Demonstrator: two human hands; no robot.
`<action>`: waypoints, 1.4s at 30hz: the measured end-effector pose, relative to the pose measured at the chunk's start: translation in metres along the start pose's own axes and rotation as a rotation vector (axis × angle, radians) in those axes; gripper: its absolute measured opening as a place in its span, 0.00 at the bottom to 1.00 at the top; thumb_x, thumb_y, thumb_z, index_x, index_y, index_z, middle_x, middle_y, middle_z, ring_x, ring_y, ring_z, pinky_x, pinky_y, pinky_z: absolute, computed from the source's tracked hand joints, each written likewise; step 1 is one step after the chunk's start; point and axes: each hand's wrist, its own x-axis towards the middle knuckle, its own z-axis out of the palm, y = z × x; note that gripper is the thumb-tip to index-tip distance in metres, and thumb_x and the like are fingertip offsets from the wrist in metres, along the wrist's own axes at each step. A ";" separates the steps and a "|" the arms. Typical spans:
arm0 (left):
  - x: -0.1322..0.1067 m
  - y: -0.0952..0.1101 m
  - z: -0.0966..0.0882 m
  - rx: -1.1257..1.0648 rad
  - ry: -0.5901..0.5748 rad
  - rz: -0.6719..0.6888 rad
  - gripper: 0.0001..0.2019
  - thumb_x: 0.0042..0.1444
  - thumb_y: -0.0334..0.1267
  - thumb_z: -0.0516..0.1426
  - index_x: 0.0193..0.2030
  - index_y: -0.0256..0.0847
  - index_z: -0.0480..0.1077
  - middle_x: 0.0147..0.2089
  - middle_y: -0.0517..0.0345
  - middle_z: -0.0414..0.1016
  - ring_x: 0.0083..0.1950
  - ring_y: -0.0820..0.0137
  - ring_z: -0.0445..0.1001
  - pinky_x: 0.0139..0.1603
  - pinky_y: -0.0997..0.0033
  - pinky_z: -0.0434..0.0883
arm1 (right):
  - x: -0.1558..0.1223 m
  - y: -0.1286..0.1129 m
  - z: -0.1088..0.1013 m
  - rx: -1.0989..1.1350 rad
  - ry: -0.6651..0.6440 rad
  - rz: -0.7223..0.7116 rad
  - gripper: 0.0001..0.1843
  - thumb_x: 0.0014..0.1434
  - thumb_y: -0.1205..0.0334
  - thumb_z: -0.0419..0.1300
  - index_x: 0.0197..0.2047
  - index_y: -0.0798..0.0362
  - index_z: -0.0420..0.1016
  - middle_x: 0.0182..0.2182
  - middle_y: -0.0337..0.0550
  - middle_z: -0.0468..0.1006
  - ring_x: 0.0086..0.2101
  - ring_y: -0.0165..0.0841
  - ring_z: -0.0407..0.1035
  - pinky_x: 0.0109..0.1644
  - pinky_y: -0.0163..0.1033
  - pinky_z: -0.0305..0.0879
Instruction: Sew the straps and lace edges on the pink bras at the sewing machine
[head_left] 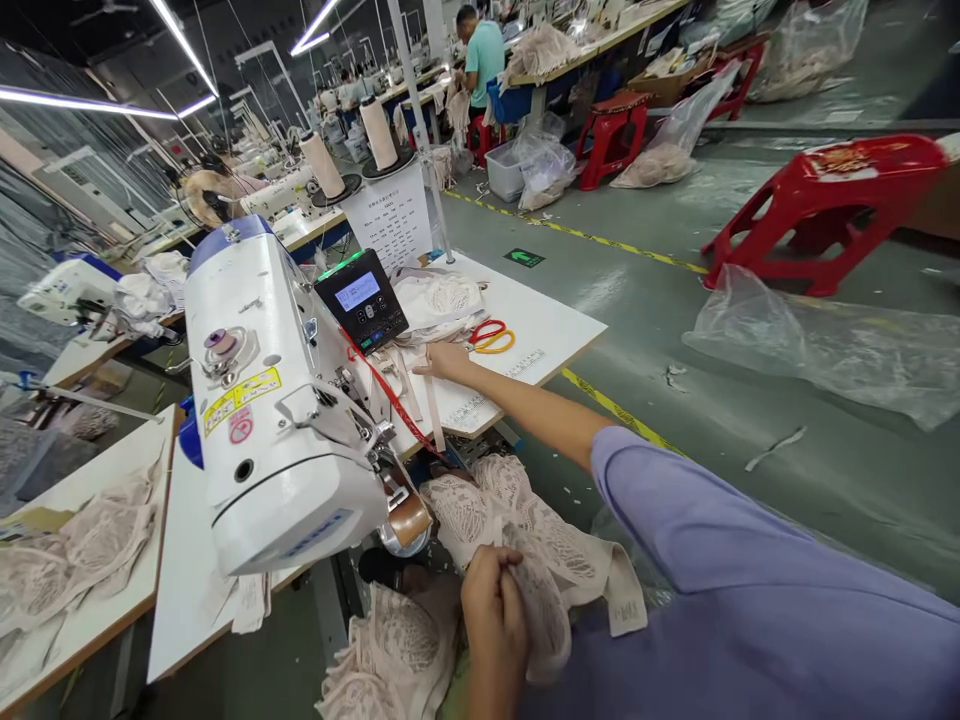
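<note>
My left hand (pixel 493 605) is closed around the edge of a beige lace bra (pixel 517 520), low in front of my body. The bra's cups hang over my lap, and a plain band end with a small printed mark drapes to the right. My right hand (pixel 448 362) reaches across to the white sewing table, its fingers pinched on a narrow beige strap (pixel 434 408) that runs down over the edge. Close by lie scissors (pixel 493 337) with red and yellow handles. A white sewing machine (pixel 262 400) stands left of both hands.
A control panel (pixel 361 300) and a folded bra (pixel 442 300) sit behind my right hand. More lace bras (pixel 390 640) hang below the machine. A red stool (pixel 825 200) and plastic bags (pixel 832 340) occupy the floor at right. A person (pixel 480 60) works farther back.
</note>
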 end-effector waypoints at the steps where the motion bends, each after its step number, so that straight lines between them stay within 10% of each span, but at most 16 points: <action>1: 0.003 0.004 0.001 0.005 -0.006 -0.007 0.13 0.65 0.38 0.48 0.38 0.43 0.75 0.36 0.49 0.75 0.40 0.61 0.75 0.42 0.65 0.70 | 0.001 -0.003 0.002 0.017 0.002 0.001 0.22 0.64 0.46 0.61 0.45 0.59 0.73 0.46 0.53 0.76 0.46 0.41 0.70 0.49 0.46 0.66; 12: -0.010 -0.030 -0.023 -0.024 0.125 -0.090 0.15 0.65 0.41 0.52 0.50 0.43 0.79 0.52 0.47 0.80 0.55 0.60 0.77 0.58 0.60 0.73 | -0.048 0.008 0.002 0.435 -0.009 -0.085 0.13 0.65 0.63 0.54 0.51 0.57 0.71 0.38 0.45 0.77 0.36 0.35 0.67 0.38 0.36 0.59; 22: -0.011 -0.024 -0.047 0.030 0.244 -0.098 0.20 0.65 0.50 0.53 0.56 0.42 0.76 0.58 0.44 0.77 0.61 0.56 0.73 0.63 0.56 0.71 | -0.219 0.017 0.007 1.134 -0.373 -0.172 0.29 0.64 0.51 0.60 0.64 0.53 0.60 0.47 0.49 0.77 0.39 0.36 0.77 0.35 0.36 0.72; 27: -0.012 -0.017 -0.039 0.038 0.010 0.089 0.31 0.58 0.61 0.58 0.58 0.39 0.75 0.57 0.40 0.76 0.58 0.52 0.74 0.59 0.58 0.72 | -0.294 -0.017 -0.008 1.413 -0.644 -0.264 0.40 0.61 0.54 0.67 0.69 0.45 0.51 0.44 0.45 0.76 0.35 0.33 0.78 0.28 0.29 0.67; 31: -0.008 -0.006 -0.026 0.073 -0.203 0.041 0.32 0.66 0.60 0.47 0.33 0.36 0.80 0.30 0.49 0.78 0.34 0.64 0.75 0.40 0.70 0.72 | -0.279 -0.018 -0.010 1.433 -0.479 -0.223 0.42 0.58 0.52 0.69 0.68 0.48 0.52 0.41 0.43 0.76 0.36 0.34 0.78 0.31 0.31 0.70; 37: -0.008 0.016 -0.041 -0.032 -0.146 -0.067 0.33 0.64 0.65 0.46 0.33 0.39 0.79 0.30 0.52 0.79 0.38 0.62 0.75 0.44 0.68 0.72 | -0.237 0.002 -0.009 1.584 -0.207 0.057 0.45 0.51 0.50 0.74 0.65 0.49 0.56 0.39 0.42 0.75 0.39 0.35 0.77 0.34 0.33 0.71; 42: 0.005 0.034 -0.043 -0.089 -0.133 -0.127 0.32 0.67 0.61 0.44 0.36 0.39 0.80 0.35 0.51 0.81 0.40 0.62 0.77 0.47 0.67 0.74 | -0.264 -0.007 0.012 1.585 -0.643 0.157 0.27 0.54 0.41 0.68 0.45 0.56 0.73 0.28 0.40 0.75 0.31 0.31 0.73 0.34 0.35 0.70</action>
